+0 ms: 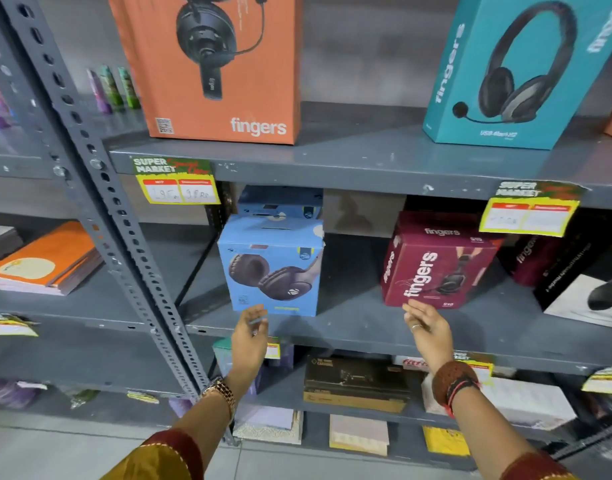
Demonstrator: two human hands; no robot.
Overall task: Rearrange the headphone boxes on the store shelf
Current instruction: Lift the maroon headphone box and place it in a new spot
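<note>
A light blue headphone box [271, 265] stands on the middle shelf [353, 327], with a second blue box [280, 200] behind it. To its right stands a maroon "fingers" box [436, 263]. My left hand [250, 336] is just below the blue box's lower front edge, fingers apart, holding nothing. My right hand [427, 327] reaches up under the maroon box's lower front corner, fingers spread, empty. On the upper shelf [360, 157] stand an orange "fingers" box [211, 67] and a teal "fingers" box [515, 71].
More maroon and black boxes [581, 275] crowd the middle shelf's right end. A slotted grey upright [100, 199] rises at the left, with orange notebooks [44, 261] beyond it. Yellow price tags [178, 183] hang on the shelf edges. A brown carton [356, 382] sits on the lower shelf.
</note>
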